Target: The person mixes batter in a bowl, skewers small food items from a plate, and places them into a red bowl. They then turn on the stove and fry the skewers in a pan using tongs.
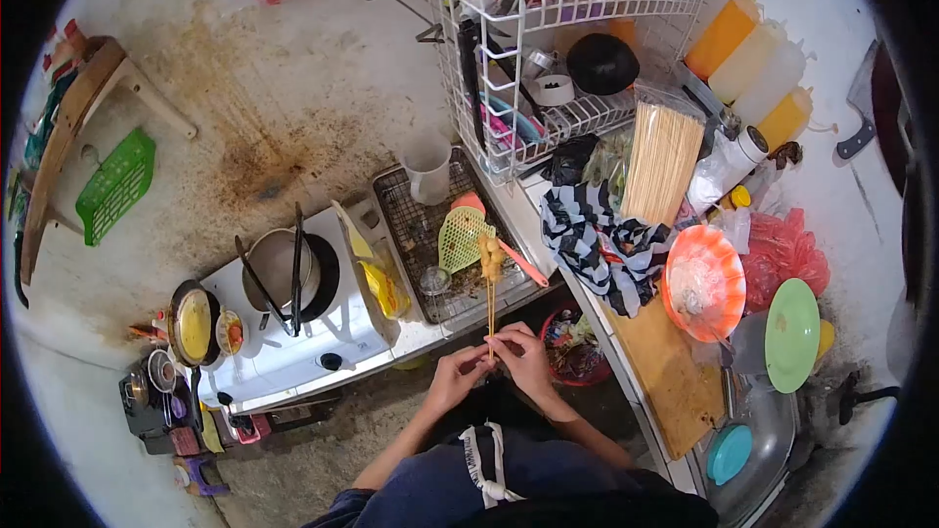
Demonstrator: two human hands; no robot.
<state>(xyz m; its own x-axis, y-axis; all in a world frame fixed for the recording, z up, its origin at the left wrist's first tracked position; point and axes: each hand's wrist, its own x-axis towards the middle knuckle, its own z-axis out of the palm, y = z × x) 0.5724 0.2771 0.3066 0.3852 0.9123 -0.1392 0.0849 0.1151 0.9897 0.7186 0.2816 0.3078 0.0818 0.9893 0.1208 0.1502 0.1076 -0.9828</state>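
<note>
Between my two hands, thin wooden skewers stand upright with golden-brown food pieces at their top ends. My left hand pinches the lower ends from the left. From the right, my right hand closes its fingers round the same sticks, close to the other hand. Behind the food lie a yellow-green slotted ladle with an orange handle and a wire rack tray. A clear plastic jug stands at the back of the rack.
Left is a white stove with a pot and a frying pan. On the right are an orange-white bowl, a green plate, a wooden board and bundled skewers. A white dish rack stands behind.
</note>
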